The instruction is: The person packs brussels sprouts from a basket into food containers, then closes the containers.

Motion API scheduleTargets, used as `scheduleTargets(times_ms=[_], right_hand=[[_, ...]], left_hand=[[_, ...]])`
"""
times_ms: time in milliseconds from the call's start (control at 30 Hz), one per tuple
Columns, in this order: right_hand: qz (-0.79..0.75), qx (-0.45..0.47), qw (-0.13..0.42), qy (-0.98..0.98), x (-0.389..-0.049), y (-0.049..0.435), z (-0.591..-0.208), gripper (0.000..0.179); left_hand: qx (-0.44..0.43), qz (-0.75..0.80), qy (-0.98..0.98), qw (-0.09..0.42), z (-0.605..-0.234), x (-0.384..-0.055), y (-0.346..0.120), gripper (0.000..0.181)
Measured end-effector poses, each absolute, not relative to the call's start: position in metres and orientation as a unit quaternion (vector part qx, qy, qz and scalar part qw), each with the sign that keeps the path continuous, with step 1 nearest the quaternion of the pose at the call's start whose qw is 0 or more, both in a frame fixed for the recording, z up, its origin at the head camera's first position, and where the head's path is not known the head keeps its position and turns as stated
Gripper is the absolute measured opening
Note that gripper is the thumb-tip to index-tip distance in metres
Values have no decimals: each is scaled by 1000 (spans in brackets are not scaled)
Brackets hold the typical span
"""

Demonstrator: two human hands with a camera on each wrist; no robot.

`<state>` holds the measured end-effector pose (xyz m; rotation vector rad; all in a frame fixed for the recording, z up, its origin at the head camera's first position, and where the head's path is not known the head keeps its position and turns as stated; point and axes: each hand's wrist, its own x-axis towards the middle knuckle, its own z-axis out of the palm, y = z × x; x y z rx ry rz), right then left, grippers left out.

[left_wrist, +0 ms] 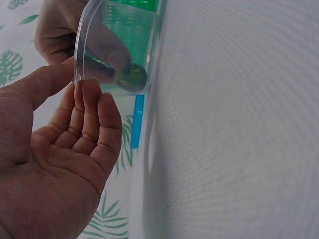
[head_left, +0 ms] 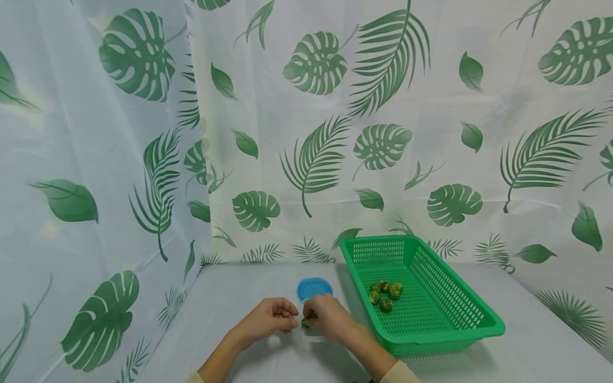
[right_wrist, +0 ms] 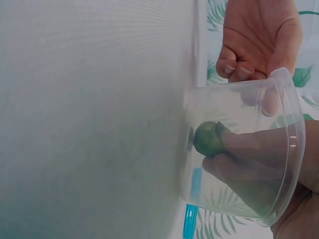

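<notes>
A clear plastic tub (right_wrist: 239,107) stands on the white surface; in the head view the hands largely hide it. My right hand (head_left: 328,317) reaches into it from above. Its thumb and fingertips pinch a small round green fruit (right_wrist: 209,138) close to the tub's bottom, which shows through the wall in both wrist views. On the other side, my left hand (left_wrist: 70,134) stays by the tub, palm facing it. Its thumb and loosely bent fingertips are right at the rim and outer wall.
Right of the hands stands a green perforated basket (head_left: 460,338) with several small green-brown fruits (head_left: 386,305) at its left side. A blue lid (head_left: 314,289) lies just behind the tub. Leaf-printed curtains (head_left: 306,111) hang behind and to the left.
</notes>
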<state>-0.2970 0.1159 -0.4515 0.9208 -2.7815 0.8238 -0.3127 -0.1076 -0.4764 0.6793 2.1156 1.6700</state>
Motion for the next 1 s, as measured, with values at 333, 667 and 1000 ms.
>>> scheduleTargets(times_ms=[333,667,1000], right_hand=[[246,308,67,-917,-296,114,-451,10],[233,302,76,-921,-297,113,-451,9],[229,303,92,-920,-295,115,-446,12]], left_hand=[[241,591,749,179,-478,-313,-108,34],[242,594,746,179,-479,-315,-108,36],[239,593,747,180,-479,-315,-107,34]])
